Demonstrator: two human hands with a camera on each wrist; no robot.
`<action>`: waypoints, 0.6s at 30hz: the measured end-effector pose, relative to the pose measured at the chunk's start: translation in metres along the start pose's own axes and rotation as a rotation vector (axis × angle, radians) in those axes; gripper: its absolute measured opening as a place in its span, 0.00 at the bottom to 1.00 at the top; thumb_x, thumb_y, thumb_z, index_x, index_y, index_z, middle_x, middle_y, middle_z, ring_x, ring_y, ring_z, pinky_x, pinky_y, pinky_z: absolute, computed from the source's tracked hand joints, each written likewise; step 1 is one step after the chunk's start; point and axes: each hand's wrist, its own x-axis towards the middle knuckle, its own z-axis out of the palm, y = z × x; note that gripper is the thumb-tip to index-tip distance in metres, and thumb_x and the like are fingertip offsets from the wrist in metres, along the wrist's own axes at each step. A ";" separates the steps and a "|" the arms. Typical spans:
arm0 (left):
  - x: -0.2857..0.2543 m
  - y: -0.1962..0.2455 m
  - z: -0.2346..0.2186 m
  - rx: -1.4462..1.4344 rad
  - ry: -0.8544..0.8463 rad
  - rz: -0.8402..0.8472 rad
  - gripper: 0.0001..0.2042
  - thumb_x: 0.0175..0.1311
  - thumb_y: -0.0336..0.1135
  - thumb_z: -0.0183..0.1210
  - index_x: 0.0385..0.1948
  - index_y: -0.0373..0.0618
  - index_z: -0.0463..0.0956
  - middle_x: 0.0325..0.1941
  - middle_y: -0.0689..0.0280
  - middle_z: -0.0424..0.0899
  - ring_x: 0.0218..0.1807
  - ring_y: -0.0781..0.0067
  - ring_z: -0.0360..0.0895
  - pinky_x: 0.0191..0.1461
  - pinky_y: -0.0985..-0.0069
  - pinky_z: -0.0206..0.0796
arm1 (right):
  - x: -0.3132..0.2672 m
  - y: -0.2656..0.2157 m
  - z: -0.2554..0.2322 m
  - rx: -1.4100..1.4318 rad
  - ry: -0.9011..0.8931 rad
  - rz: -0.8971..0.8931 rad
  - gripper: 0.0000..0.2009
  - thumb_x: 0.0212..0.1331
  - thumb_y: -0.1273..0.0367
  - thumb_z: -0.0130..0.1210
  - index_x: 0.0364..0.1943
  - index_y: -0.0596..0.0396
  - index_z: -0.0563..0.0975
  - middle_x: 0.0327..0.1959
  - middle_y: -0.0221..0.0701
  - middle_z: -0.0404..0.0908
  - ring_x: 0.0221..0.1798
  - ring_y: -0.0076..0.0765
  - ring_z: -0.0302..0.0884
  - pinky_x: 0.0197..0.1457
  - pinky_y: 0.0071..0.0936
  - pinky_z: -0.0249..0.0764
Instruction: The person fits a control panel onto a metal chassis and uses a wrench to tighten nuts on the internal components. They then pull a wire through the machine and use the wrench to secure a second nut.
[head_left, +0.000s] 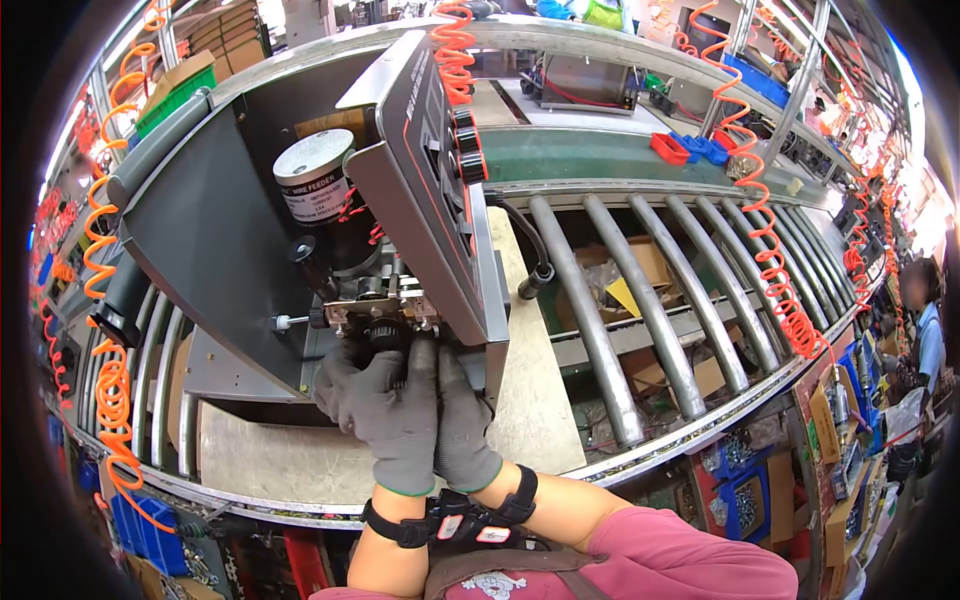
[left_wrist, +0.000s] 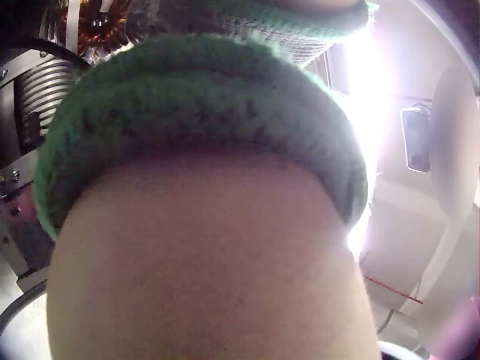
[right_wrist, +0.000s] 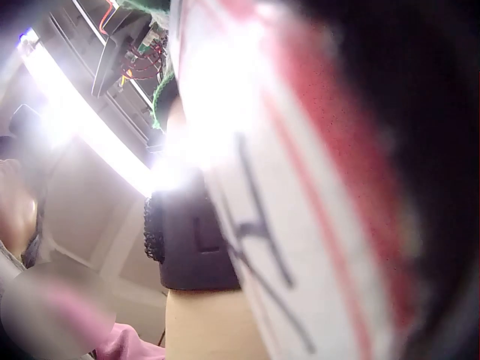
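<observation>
In the head view, both hands wear grey gloves with green cuffs and are close together at the front of a wire feeder unit (head_left: 375, 255). My left hand (head_left: 385, 410) has its fingers and thumb about a black ridged round fitting (head_left: 388, 333) below the metal drive plate (head_left: 400, 305). Right beside it, my right hand (head_left: 464, 420) reaches up under the lower edge of the control panel (head_left: 425, 190); its fingertips are hidden. A silver-topped motor (head_left: 315, 185) stands above the drive plate. The left wrist view mostly shows the glove's green cuff (left_wrist: 202, 90).
The machine's grey housing (head_left: 200, 240) stands on a pale board (head_left: 290, 455) over a roller conveyor (head_left: 590, 320). Orange coiled hoses (head_left: 770, 230) hang on both sides. A black cable (head_left: 535, 270) hangs beside the panel. Blue parts bins (head_left: 745, 505) sit below, and another person (head_left: 925, 330) is at far right.
</observation>
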 end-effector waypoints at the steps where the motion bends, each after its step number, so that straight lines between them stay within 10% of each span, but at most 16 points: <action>1: 0.001 0.001 0.000 0.008 0.010 0.015 0.08 0.46 0.31 0.66 0.24 0.36 0.81 0.48 0.51 0.74 0.49 0.56 0.70 0.54 0.65 0.60 | -0.001 -0.010 0.004 0.000 -0.001 0.002 0.18 0.65 0.69 0.47 0.59 0.59 0.68 0.46 0.40 0.79 0.41 0.30 0.80 0.41 0.24 0.77; 3: 0.002 0.000 0.000 0.007 0.004 0.012 0.08 0.47 0.31 0.66 0.24 0.36 0.80 0.47 0.52 0.74 0.48 0.56 0.70 0.53 0.65 0.61 | -0.001 -0.028 0.009 0.398 -0.001 0.230 0.17 0.68 0.66 0.45 0.56 0.58 0.70 0.45 0.35 0.78 0.42 0.25 0.78 0.43 0.21 0.75; 18: 0.001 -0.003 -0.001 -0.012 0.010 0.040 0.07 0.46 0.30 0.66 0.26 0.38 0.81 0.39 0.58 0.74 0.41 0.62 0.70 0.46 0.69 0.63 | -0.001 -0.041 0.014 0.373 0.031 0.310 0.15 0.66 0.60 0.45 0.48 0.55 0.72 0.44 0.35 0.76 0.45 0.29 0.75 0.50 0.28 0.73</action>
